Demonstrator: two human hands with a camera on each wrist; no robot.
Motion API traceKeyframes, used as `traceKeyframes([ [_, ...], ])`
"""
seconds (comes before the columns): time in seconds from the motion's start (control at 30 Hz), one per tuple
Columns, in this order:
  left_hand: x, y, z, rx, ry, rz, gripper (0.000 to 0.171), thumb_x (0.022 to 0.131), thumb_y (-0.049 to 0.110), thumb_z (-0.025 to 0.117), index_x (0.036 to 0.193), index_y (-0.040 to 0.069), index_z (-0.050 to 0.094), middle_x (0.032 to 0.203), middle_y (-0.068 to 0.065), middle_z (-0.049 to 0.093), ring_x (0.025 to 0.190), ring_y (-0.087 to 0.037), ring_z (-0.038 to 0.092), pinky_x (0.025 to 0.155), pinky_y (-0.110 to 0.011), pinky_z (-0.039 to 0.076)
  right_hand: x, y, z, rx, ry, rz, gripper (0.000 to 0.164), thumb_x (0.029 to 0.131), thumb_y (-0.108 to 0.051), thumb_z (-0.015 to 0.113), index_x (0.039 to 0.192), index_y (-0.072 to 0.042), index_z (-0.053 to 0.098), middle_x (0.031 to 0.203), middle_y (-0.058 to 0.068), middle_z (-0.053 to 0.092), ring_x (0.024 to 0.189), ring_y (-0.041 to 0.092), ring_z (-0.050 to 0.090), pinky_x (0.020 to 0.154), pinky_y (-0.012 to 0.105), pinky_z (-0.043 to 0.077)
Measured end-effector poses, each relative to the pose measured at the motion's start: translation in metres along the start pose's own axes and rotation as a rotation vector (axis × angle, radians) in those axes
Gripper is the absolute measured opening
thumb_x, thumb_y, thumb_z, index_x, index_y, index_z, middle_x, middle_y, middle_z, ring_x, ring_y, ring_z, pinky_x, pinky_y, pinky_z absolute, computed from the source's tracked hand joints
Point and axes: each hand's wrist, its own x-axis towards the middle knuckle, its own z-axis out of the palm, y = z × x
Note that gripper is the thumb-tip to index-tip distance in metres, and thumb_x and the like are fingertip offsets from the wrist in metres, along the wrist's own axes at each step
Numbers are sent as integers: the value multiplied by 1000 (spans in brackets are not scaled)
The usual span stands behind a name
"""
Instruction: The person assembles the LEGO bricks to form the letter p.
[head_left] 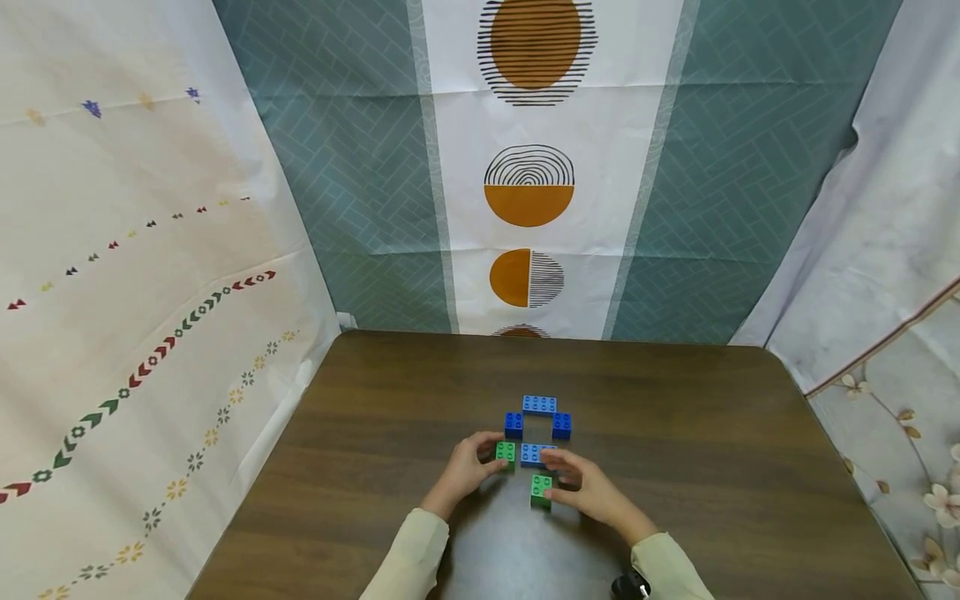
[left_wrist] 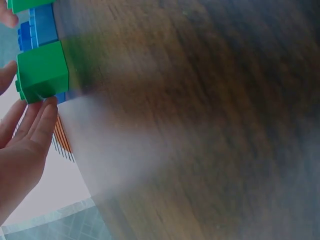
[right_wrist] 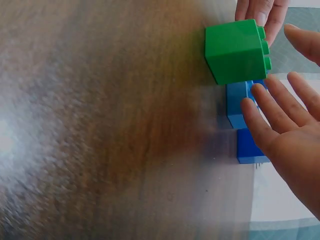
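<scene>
Several studded toy bricks lie on the brown table. My left hand (head_left: 467,472) grips a green brick (head_left: 506,452), fingers at its far side and thumb at its near side; the left wrist view shows fingertips against this green brick (left_wrist: 42,72). Spread fingers mark my right hand (head_left: 588,492). Its thumb reaches the right edge of a second green brick (head_left: 540,490), which stands nearer the person. The other right fingers overlap the right end of a lighter blue brick (head_left: 532,454). In the right wrist view, the right fingers (right_wrist: 280,107) are straight beside the second green brick (right_wrist: 237,52).
Beyond the hands, two dark blue bricks, one at left (head_left: 513,424) and one at right (head_left: 561,426), sit below a lighter blue brick (head_left: 539,405). Wood surface of the table (head_left: 712,467) surrounds them. Patterned cloths (head_left: 360,167) hang behind and at both sides.
</scene>
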Motion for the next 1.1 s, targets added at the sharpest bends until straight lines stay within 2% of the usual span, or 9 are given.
traceKeyframes([
  [0.13,0,-1,1,3,-17,-22,41,84,3,73,122,-4,60,117,-21,62,110,-36,60,91,-45,52,0,1,1,41,-44,10,59,88,-13,71,137,6,44,137,27,48,122,45,48,99,57,42],
  [0.27,0,-2,1,-8,-16,-16,38,83,0,73,119,-5,60,113,-21,64,106,-35,62,90,-44,53,-1,3,2,65,-59,-4,57,88,-10,70,135,9,44,135,29,49,121,45,49,99,57,43],
  [0.4,1,-3,2,-9,-2,9,36,83,-3,72,117,-6,61,109,-21,65,104,-35,62,88,-44,53,-1,3,3,71,-58,-14,53,88,-8,70,133,7,48,134,27,51,120,45,50,99,56,43],
  [0.73,1,-7,4,7,-6,-20,36,84,-1,72,118,-5,59,110,-19,64,104,-33,62,90,-43,53,-4,8,6,19,-38,-43,42,86,-7,72,123,6,58,124,27,57,111,40,57,91,50,51],
  [0.87,1,-7,3,3,-7,-21,36,84,-2,71,118,-5,60,110,-18,64,105,-32,62,90,-43,53,-6,9,6,17,-17,-25,41,86,-7,72,123,5,59,122,26,58,109,37,59,90,49,52],
  [1.1,0,-6,3,-13,-8,-30,34,85,-2,70,117,-5,59,111,-17,64,106,-32,61,91,-42,52,-8,9,5,48,5,23,40,85,-6,73,121,5,59,121,25,59,108,42,58,90,50,51],
])
